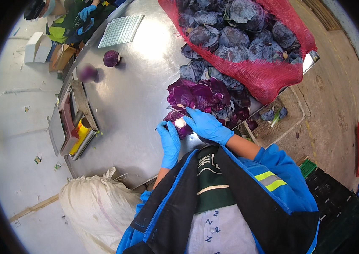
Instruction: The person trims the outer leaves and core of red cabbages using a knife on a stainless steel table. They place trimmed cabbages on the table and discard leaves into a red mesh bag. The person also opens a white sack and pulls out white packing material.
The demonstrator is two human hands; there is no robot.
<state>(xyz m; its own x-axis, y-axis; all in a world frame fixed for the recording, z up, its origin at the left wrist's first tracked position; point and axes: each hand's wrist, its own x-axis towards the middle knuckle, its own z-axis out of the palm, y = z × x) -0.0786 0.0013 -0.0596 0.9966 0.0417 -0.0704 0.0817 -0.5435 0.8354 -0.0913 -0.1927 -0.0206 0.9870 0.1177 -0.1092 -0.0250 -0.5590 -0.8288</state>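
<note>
A red cabbage (184, 131) with a pale cut stem end sits at the near side of the metal table (128, 120). My left hand (170, 139), in a blue glove, grips its left side. In my gloved right hand (209, 127) is a knife (178, 111), its blade angled over the cabbage near the stem. Just beyond lie loose purple outer leaves (195, 95). Farther back, a red mesh sack (246, 65) lies open, with many dark cabbages (235, 39) inside and some spilling out at its mouth. The cabbage's underside is hidden.
Two cabbages, one trimmed (111, 58) and one blurred (86, 73), rest left. A film-wrapping device (68, 127) stands at the left edge, a patterned sheet (120, 30) farther back. A co-worker's gloved hand (86, 12) shows beyond. A plastic crate (293, 111) holds scraps; a white woven sack (100, 203) stands near-left.
</note>
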